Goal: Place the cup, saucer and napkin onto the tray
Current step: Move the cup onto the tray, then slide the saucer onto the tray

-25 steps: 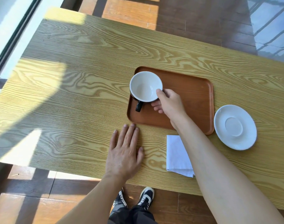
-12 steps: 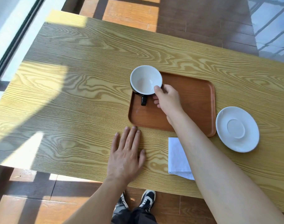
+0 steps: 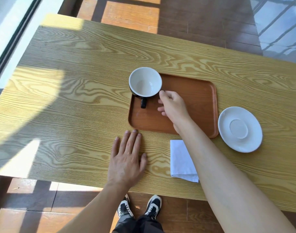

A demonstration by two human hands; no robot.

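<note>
A black cup (image 3: 145, 84) with a white inside stands upright in the far left corner of the brown tray (image 3: 201, 105), handle pointing toward me. My right hand (image 3: 173, 107) hovers over the tray just right of the cup; the thumb tip is at the rim and the loosely curled fingers are off the cup's body. A white saucer (image 3: 240, 129) lies on the table right of the tray. In front of the tray lies a white folded napkin (image 3: 180, 158), partly hidden by my right forearm. My left hand (image 3: 127, 158) rests flat on the table, fingers spread.
The wooden table (image 3: 76, 98) runs far to the left, with sunlit patches. Its front edge is close to my body, and my shoes (image 3: 138, 207) show on the wooden floor below. A window frame (image 3: 12, 42) runs along the left.
The cup has moved from the tray's left side to its far left corner. My right hand's fingers have come away from the cup's body. My left hand has stayed flat.
</note>
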